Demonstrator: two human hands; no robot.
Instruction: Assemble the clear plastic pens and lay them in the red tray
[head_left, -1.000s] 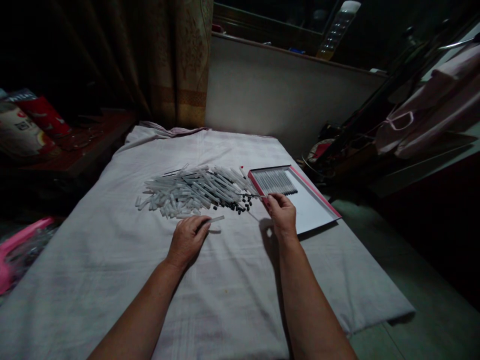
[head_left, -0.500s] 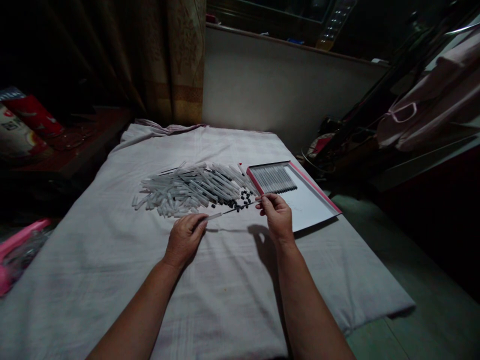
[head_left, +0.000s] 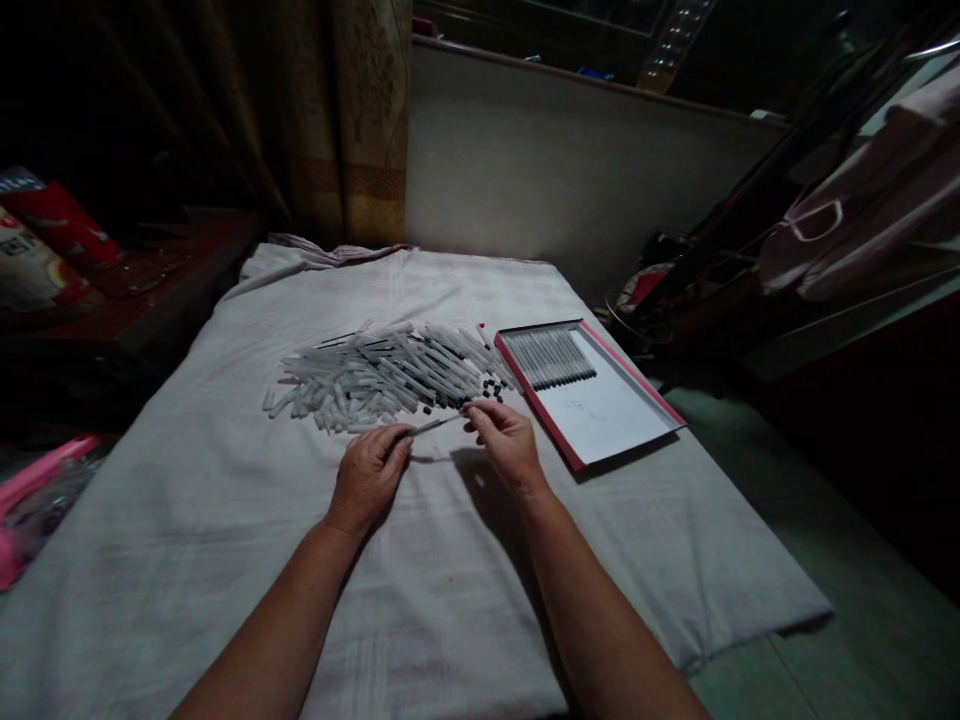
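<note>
My left hand [head_left: 371, 472] pinches a clear pen barrel [head_left: 426, 428] just in front of the heap of pen parts. The fingers of my right hand [head_left: 506, 447] are closed on the end of a thin pen refill [head_left: 454, 417]. Most of the refill's dark length lies inside the barrel, and a short stretch shows between the two hands. Behind my hands spreads a pile of translucent pen parts [head_left: 352, 385], some with dark refills among them. Small black plugs [head_left: 493, 386] lie loose beyond my right hand.
A shallow red-edged box [head_left: 615, 420] holds a row of pens [head_left: 551, 358] to the right. All this rests on a pale cloth [head_left: 420, 590]. A pink-handled item [head_left: 45, 475] is at the left edge; a clear bottle [head_left: 671, 45] stands on the ledge.
My right hand has moved left toward my left hand, sliding the refill into the barrel. My left hand has hardly moved, and more of the box now shows.
</note>
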